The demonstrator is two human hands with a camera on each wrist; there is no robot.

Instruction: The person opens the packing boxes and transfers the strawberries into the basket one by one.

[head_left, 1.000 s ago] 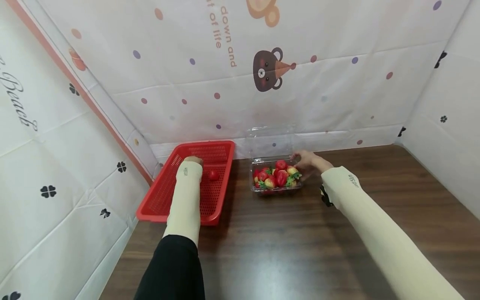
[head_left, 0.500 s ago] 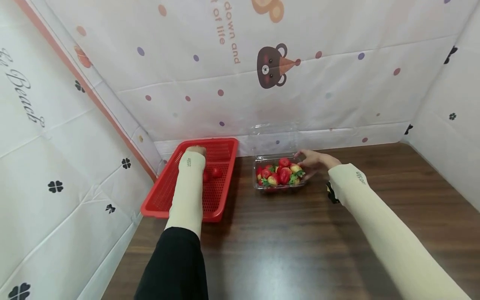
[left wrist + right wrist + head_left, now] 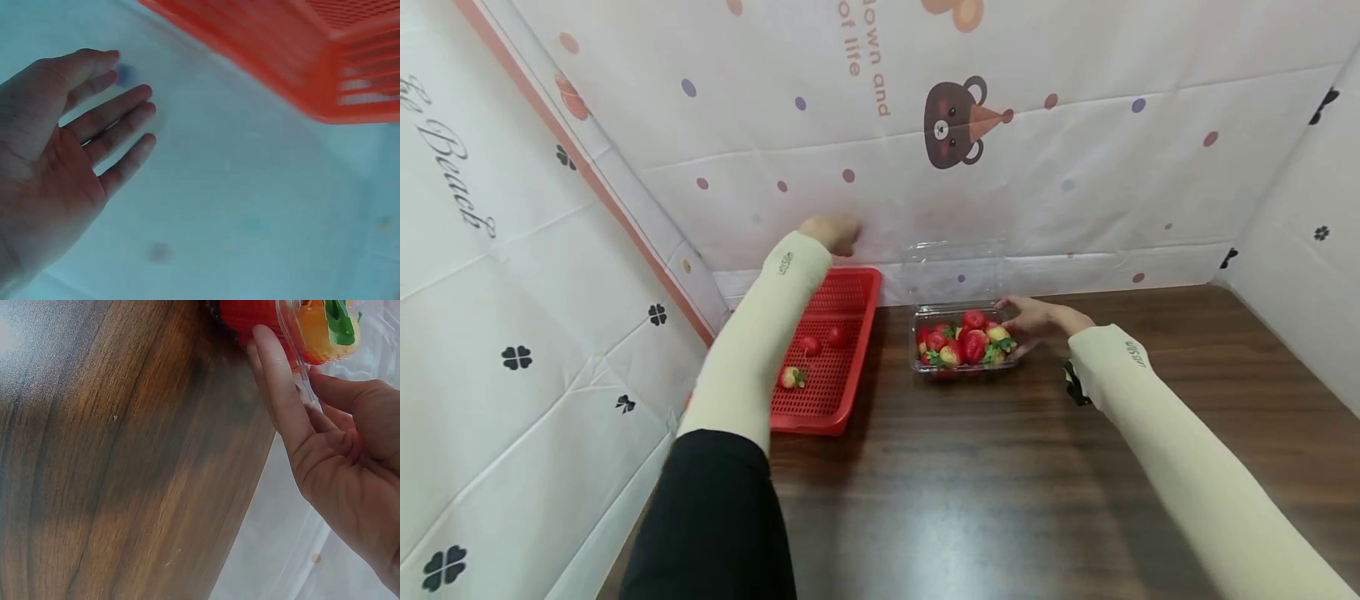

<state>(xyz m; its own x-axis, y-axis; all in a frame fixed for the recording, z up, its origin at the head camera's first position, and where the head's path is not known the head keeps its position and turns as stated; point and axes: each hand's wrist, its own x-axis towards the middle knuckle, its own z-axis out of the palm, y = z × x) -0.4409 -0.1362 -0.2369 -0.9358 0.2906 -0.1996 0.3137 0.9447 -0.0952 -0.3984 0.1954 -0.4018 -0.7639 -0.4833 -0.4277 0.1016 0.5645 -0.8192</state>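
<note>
My left hand (image 3: 832,233) is raised above the far rim of the red basket (image 3: 857,367). In the left wrist view its fingers (image 3: 119,119) are loosely extended and hold nothing. Inside the basket lie a pale strawberry (image 3: 790,377) and two red ones, one being a red strawberry (image 3: 838,337); my forearm hides the basket's left part. My right hand (image 3: 1033,319) holds the right side of a clear plastic box (image 3: 964,374), thumb at the rim and fingers along the outer wall. Several strawberries (image 3: 974,345) with some green leaves fill the box.
The box's clear lid (image 3: 953,271) stands up at the back, against the patterned wall sheet (image 3: 1075,167). Basket and box are side by side on a brown wooden table (image 3: 970,492). Another sheet (image 3: 550,400) bounds the left side.
My left hand has risen out of the basket and moved away and to the right, leaving a pale strawberry visible inside. My right hand stays at the box. The view shifts slightly.
</note>
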